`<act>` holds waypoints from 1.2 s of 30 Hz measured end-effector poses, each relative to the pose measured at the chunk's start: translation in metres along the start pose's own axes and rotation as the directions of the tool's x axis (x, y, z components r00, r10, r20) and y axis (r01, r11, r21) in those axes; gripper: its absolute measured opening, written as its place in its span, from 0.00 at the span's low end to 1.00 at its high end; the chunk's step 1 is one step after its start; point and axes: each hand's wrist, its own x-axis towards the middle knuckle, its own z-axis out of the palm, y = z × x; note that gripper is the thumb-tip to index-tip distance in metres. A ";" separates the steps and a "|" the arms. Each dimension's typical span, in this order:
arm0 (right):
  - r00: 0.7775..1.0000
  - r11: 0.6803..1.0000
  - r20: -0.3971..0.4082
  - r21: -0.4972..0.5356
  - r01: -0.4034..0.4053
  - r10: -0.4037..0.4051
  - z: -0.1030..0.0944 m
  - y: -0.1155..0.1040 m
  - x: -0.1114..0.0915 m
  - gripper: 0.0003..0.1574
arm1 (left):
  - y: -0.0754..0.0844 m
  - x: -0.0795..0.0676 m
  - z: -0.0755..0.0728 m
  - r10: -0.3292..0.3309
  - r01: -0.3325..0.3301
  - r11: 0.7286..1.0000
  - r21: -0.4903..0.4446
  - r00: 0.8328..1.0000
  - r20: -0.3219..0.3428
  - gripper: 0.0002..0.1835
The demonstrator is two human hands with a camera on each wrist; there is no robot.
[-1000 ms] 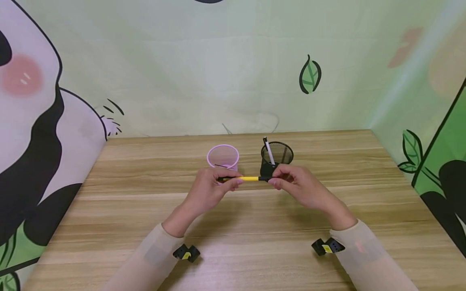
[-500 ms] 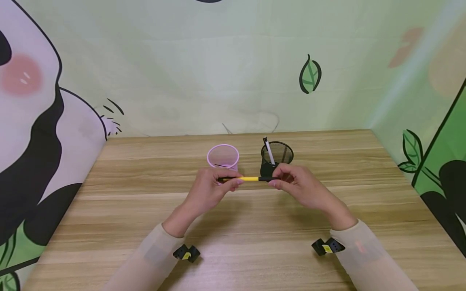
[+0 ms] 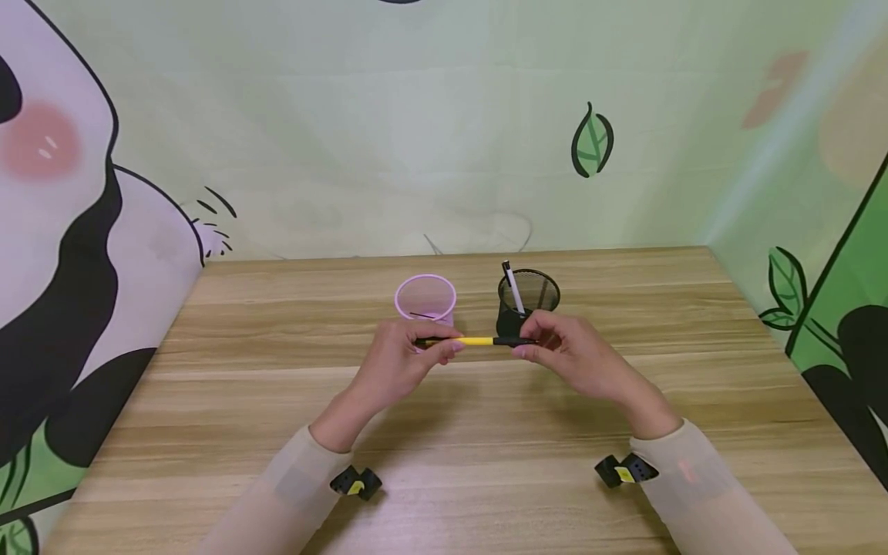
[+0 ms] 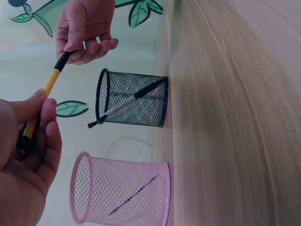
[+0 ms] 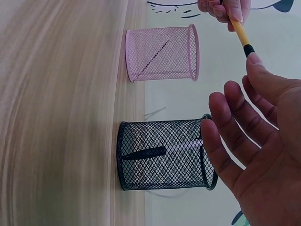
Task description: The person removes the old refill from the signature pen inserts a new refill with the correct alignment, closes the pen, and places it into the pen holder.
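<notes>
A yellow pen (image 3: 475,341) with black ends lies level between my hands, above the table. My left hand (image 3: 391,358) grips its clip end between thumb and fingers. With thumb and forefinger, my right hand (image 3: 583,358) pinches the black grip at the other end; its other fingers are spread loosely in the right wrist view. Just beyond the hands stand two mesh pen holders. The pink pen holder (image 4: 120,190) contains a thin dark stick (image 5: 153,59), possibly a refill. Inside the black pen holder (image 4: 153,110) leans a white-and-black pen (image 3: 513,287).
Both holders stand on a wood-grain table (image 3: 444,478), towards its far edge. Behind it hangs a pale green backdrop (image 3: 333,154) with cartoon panda and leaf drawings. A small black camera sits on each wrist, by the sleeve cuff.
My right fingers have shifted slightly on the pen, and more of its black grip shows between thumb and forefinger. My left hand and both holders stay put.
</notes>
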 end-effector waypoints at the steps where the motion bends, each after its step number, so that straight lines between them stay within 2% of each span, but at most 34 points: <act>1: 1.000 1.000 0.001 -0.001 0.000 0.000 0.000 0.000 0.000 0.06 | 0.000 0.000 0.000 -0.001 0.001 1.000 0.002 1.000 0.000 0.05; 10: 1.000 1.000 0.011 0.006 0.005 -0.005 0.001 0.003 0.001 0.09 | -0.001 0.000 0.000 -0.001 0.001 1.000 -0.007 1.000 0.001 0.05; 20: 1.000 1.000 0.013 0.011 -0.024 0.024 0.004 0.004 0.002 0.04 | -0.004 -0.001 -0.001 0.013 -0.013 1.000 -0.010 1.000 -0.005 0.06; 25: 0.999 0.999 0.016 0.020 -0.041 0.041 0.004 0.004 0.001 0.08 | -0.004 -0.001 -0.001 0.019 -0.020 1.000 -0.022 1.000 -0.006 0.06; 31: 0.998 0.998 0.013 0.011 -0.054 0.054 0.003 0.003 0.001 0.17 | -0.005 -0.001 -0.001 0.015 -0.015 0.999 -0.029 1.000 -0.003 0.06; 36: 0.999 0.999 0.015 0.010 -0.035 0.034 0.003 0.004 0.001 0.23 | -0.006 -0.001 0.000 0.009 -0.009 0.999 -0.031 1.000 0.000 0.06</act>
